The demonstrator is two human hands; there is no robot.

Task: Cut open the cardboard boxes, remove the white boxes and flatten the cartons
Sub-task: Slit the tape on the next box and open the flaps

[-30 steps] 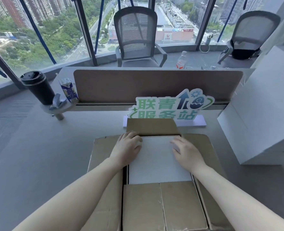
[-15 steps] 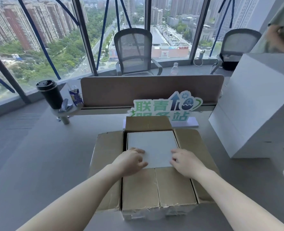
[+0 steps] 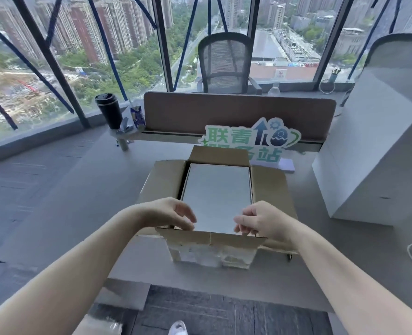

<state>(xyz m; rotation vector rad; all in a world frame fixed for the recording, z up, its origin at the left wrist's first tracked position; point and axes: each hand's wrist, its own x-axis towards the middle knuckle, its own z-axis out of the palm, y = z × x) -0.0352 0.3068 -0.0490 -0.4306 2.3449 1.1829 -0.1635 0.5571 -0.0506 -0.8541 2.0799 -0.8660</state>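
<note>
Grey desk [image 3: 55,213]. Open cardboard carton [image 3: 214,240] at desk centre, flaps splayed. White box [image 3: 215,197] inside, long axis running away from body, near edge directly ahead of both hands. Left hand [image 3: 168,213] and right hand [image 3: 262,220] equally near, fingers curled at near corners; actual grasp impossible to confirm. Box sides hidden by carton walls.

Sign [image 3: 253,139] top row: I read 联青 in green.
Sign bottom row: I read only 站; the cardboard box [image 3: 220,154] flap hides the rest.
Blue carton [image 3: 137,116]: print too blurred for me to read.
</note>
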